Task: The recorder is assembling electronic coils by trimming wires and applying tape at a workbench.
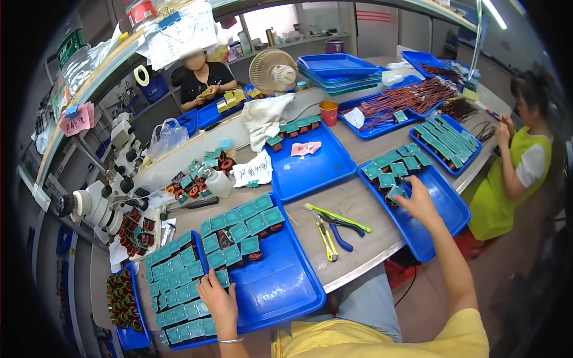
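Observation:
My left hand (218, 303) is at the near left corner of the middle blue tray (276, 293). Its thumb and fingers close around a small coil part with a square teal top (222, 277). Rows of similar teal-topped parts (243, 230) fill the back of that tray, with dark reddish coils showing under their tops. My right hand (420, 204) reaches over the right blue tray (439, 203). Between its thumb and fingers is another teal-topped part (395, 194), beside a cluster of the same parts (396, 166).
A left tray of teal-topped parts (176, 283) adjoins the middle one. Blue-handled pliers (341, 234), a yellow cutter knife (326, 238) and a green stick (343, 218) lie between trays. Behind are another blue tray (310, 167) and a fan (273, 70). A person in green (516, 161) works at right.

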### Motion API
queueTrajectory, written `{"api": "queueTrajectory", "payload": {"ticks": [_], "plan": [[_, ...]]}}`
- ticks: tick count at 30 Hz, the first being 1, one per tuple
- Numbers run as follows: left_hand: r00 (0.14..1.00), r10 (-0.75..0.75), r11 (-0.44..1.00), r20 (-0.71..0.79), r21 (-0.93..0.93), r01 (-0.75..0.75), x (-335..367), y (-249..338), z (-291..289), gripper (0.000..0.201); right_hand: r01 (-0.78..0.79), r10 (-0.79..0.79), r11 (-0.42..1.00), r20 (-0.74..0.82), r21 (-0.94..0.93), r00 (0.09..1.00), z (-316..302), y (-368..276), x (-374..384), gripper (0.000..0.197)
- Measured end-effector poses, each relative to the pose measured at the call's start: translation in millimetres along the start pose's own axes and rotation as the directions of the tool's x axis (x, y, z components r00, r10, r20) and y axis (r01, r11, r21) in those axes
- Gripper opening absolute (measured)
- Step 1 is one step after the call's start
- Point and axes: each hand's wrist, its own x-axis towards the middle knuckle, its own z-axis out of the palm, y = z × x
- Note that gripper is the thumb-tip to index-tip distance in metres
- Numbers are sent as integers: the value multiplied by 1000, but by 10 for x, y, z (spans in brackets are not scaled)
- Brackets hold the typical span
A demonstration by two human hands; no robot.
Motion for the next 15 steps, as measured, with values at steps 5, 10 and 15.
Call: {"api": "queueTrajectory", "payload": {"ticks": [5, 10, 15], "plan": [[1000, -16, 1000, -12, -14, 16, -13, -13, 10, 62, 164, -157, 975, 53, -153, 986, 77, -141, 285, 48], [1000, -11, 1000, -16, -19, 10, -60, -38, 19, 61, 202, -151, 915, 168, -350, 974, 171, -265, 502, 46], [1000, -9, 999, -28, -33, 8, -65, -34, 31, 61, 81, -78, 915, 23, -396, 997, 259, -274, 517, 53]]}}
